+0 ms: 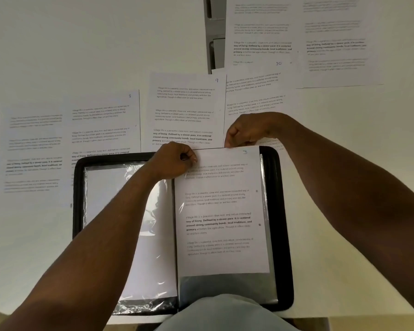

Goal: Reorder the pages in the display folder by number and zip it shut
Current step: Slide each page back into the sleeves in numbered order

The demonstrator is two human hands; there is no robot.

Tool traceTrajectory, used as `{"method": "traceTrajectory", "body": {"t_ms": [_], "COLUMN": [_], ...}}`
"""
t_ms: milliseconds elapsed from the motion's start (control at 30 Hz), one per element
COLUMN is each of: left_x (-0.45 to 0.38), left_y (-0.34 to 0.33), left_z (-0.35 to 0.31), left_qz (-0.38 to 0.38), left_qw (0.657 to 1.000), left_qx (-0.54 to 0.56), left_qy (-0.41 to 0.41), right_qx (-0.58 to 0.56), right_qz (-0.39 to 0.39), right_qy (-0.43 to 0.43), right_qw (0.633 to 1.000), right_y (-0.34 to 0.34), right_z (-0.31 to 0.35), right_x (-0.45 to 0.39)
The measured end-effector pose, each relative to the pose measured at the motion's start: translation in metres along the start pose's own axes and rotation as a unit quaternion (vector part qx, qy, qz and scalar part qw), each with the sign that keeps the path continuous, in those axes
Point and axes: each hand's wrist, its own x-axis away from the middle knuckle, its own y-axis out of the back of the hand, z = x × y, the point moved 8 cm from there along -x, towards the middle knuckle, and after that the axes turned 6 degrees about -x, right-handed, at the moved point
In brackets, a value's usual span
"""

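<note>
With both hands, left hand (175, 161) and right hand (245, 132), pinching page 3 (221, 211) at twelve o'clock, we feed it into the display folder (283, 211); next, push it home.

Black-rimmed zip display folder (283, 211), clear glossy sleeves; white paper pages (221, 211), grey and bold black print; off-white desk (58, 44)

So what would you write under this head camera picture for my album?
Both hands slide page 3 into the open display folder, other numbered pages spread above.
</note>
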Motion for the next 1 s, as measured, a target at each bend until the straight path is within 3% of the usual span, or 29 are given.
{"method": "traceTrajectory", "body": {"t_ms": [200, 400, 500, 700, 867, 1000], "left_x": [0.0, 0.0, 0.001, 0.007, 0.019, 0.031], "left_y": [0.0, -0.003, -0.002, -0.002, -0.001, -0.006], "left_z": [0.001, 0.001, 0.002, 0.0, -0.005, -0.007], "left_qz": [-0.003, 0.005, -0.01, -0.04, -0.095, -0.13], "left_qw": [1.0, 1.0, 1.0, 0.998, 0.995, 0.991], "left_qx": [0.008, 0.019, 0.024, 0.043, 0.013, -0.007], "left_qy": [-0.007, -0.002, 0.002, 0.005, 0.001, -0.006], "right_qx": [0.096, 0.231, 0.215, 0.063, 0.086, -0.063], "right_qz": [0.091, 0.15, 0.103, 0.0, -0.023, -0.079], "right_qy": [-0.017, -0.059, -0.062, -0.098, -0.071, -0.014], "right_qw": [0.991, 0.96, 0.969, 0.993, 0.994, 0.995], "right_y": [-0.027, -0.045, -0.039, -0.02, -0.027, -0.041], "right_z": [0.008, 0.009, 0.013, -0.007, -0.029, -0.039], "right_x": [-0.003, -0.009, -0.004, 0.024, 0.062, 0.081]}}
